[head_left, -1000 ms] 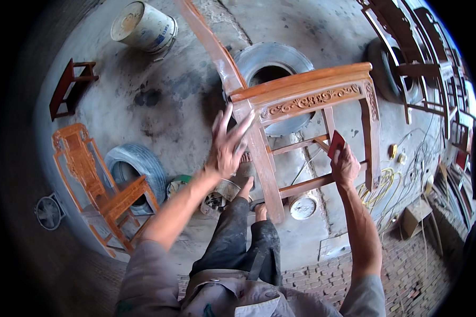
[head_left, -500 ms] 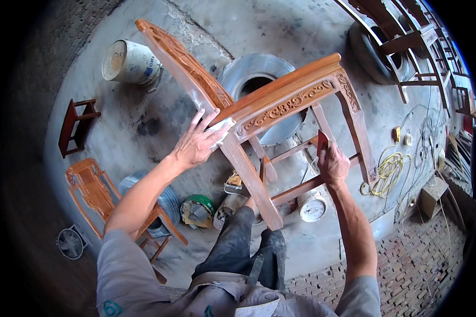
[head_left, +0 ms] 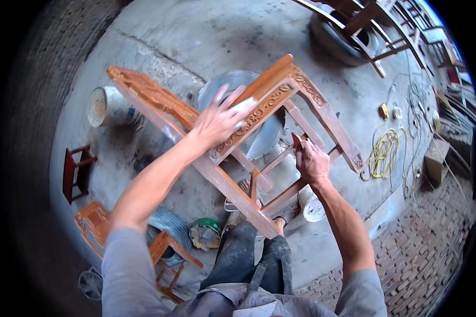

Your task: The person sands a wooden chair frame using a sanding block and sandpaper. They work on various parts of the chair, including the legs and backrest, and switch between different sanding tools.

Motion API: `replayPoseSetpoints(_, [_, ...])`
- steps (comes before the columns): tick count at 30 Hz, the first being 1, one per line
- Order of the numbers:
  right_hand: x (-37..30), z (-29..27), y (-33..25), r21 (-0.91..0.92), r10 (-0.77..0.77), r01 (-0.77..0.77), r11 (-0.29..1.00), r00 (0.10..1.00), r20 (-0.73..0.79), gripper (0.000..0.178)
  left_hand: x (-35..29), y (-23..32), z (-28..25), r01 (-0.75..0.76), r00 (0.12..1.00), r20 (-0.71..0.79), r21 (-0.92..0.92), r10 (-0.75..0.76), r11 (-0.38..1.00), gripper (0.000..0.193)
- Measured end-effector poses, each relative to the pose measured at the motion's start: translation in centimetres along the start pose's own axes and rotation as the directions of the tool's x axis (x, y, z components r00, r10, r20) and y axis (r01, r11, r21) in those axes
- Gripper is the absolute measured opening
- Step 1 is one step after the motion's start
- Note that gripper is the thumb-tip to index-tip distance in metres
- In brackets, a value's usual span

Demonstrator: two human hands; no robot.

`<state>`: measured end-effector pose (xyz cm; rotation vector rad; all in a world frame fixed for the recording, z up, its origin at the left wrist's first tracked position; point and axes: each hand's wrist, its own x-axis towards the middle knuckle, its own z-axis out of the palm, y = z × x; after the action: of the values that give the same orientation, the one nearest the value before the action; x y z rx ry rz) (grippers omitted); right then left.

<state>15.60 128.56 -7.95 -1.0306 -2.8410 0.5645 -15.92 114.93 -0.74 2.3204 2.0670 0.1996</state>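
Note:
An orange-brown wooden chair (head_left: 232, 193) with carved panels lies tilted in front of me, its legs toward me and to the right. My left hand (head_left: 217, 124) lies across the seat's carved edge with long, spread fingers, slightly blurred. Beneath those fingers a white sheet (head_left: 242, 113) is pressed on the wood. My right hand (head_left: 313, 164) is closed around a thin red sheet (head_left: 296, 141), which looks like sandpaper, beside the chair's lower rails. Pale dust covers the legs and the lower frame.
A tyre (head_left: 209, 87) lies under the chair. Around stand a white bucket (head_left: 108, 108), a small dark stool (head_left: 78, 171), another carved chair (head_left: 92, 219) and a green-rimmed bucket (head_left: 205, 232). Yellow cable (head_left: 384, 153) coils on the right. More chair frames (head_left: 365, 21) stand at the far right.
My left hand has slid from the seat's corner along the carved edge, away and to the right, with the white sheet. The view has shifted; my right hand keeps the red sheet.

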Motion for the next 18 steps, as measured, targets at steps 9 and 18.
replayPoseSetpoints(9, [-0.2,-1.3,0.0,0.056,0.046,-0.045,0.997,0.999,-0.009,0.017,9.2,0.2,3.1,-0.045,0.994,-0.094,0.107,0.055,0.993,0.051])
replayPoseSetpoints(18, [-0.7,-1.1,0.4,0.064,0.062,-0.061,0.996,0.998,-0.017,0.018,12.2,0.0,4.7,-0.059,0.994,-0.087,0.082,0.066,0.995,0.057])
